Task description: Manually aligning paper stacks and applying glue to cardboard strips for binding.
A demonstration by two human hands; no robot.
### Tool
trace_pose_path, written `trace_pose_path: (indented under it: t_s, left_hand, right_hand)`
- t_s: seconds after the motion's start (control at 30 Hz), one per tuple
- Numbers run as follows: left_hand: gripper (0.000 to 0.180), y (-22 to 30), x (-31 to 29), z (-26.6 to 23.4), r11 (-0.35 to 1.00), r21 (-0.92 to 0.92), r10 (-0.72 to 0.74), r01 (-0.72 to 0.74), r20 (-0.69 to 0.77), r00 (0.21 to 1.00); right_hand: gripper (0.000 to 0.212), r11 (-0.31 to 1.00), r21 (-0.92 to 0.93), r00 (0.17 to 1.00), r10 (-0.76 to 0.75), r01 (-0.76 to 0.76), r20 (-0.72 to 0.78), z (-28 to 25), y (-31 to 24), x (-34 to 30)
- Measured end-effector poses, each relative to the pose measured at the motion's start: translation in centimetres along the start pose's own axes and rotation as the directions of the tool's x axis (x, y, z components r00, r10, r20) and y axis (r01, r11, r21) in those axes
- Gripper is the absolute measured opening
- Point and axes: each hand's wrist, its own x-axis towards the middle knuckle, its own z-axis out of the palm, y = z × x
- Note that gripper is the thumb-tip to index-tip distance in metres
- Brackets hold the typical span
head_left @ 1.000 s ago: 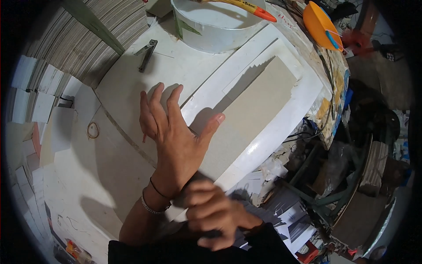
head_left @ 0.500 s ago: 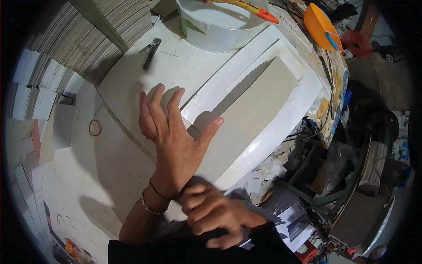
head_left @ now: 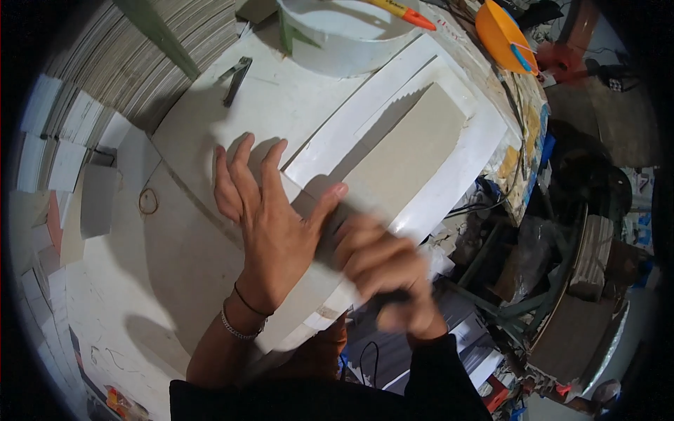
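Nearest, along the lower edge, dark sleeves (head_left: 449,382), with most of both forearms covered or cut off by the frame. Just beyond, right hand (head_left: 385,270), smeared by motion, fingers curled inward; a dark patch beneath the fingers, too blurred to read, so cannot tell whether anything is gripped. Below it, grey and white papers (head_left: 456,344), partly masked by hand and sleeve.

To the left of that, left hand (head_left: 272,228), opened wide, back upward, fingers fanned and thumb stretched out, with nothing in its grasp. Around its wrist, a thin black band (head_left: 250,300) and a chain bracelet (head_left: 239,325). Thumb above the grey board strip (head_left: 414,151); hard to make out whether touching. Strip lying aslant on white sheets (head_left: 449,193), far end in plain sight, nearer part hidden behind both hands.

Left on the pale surface (head_left: 186,263), a looped brown band (head_left: 148,201); farther up, a small dark metal tool (head_left: 237,83), exact kind unclear. Farther still, a white tub (head_left: 344,59), top cropped, with an orange-tipped handle (head_left: 404,12) across its rim. Upper right, an orange bowl (head_left: 500,38). Upper left, stacked boards (head_left: 88,67), running out into the black fisheye rim.
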Motion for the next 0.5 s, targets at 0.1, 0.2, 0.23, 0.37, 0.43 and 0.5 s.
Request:
trace_pose_path:
  t_s: [0.1, 0.2, 0.23, 0.37, 0.43, 0.5]
  left_hand:
    - [0.077, -0.1, -0.2, -0.3, 1.0, 0.023, -0.01, 0.01, -0.013, 1.0]
    - [0.081, -0.2, -0.2, 0.5, 0.999, 0.047, 0.005, -0.005, 0.002, 1.0]
    - [0.082, -0.5, -0.5, 0.5, 0.998, 0.062, 0.007, -0.007, 0.011, 1.0]
    - [0.083, -1.2, -0.8, 0.4, 0.996, 0.088, 0.008, -0.007, -0.014, 1.0]
    - [0.083, -1.5, -0.8, 0.1, 0.997, 0.081, -0.003, 0.004, -0.016, 1.0]
    - [0.082, -0.9, -0.8, -0.2, 0.999, 0.055, 0.001, 0.0, -0.018, 1.0]
  right_hand:
    - [0.034, 0.949, -0.315, 0.987, -0.053, 0.002, -0.153, -1.9, 0.3, 0.3]
    - [0.028, 0.938, -0.344, 0.997, -0.018, 0.045, 0.081, 4.8, -0.6, -2.3]
    - [0.027, 0.961, -0.277, 0.989, 0.015, 0.027, 0.15, 6.7, -1.3, -2.4]
    - [0.037, 0.958, 0.287, 0.993, -0.027, -0.008, 0.118, 3.0, 0.6, -0.8]
    - [0.037, 0.994, 0.047, 0.989, 0.1, -0.095, -0.113, 0.3, 0.1, 0.0]
    - [0.035, 0.995, -0.094, 0.984, -0.05, 0.035, -0.17, -1.8, 0.6, 0.4]
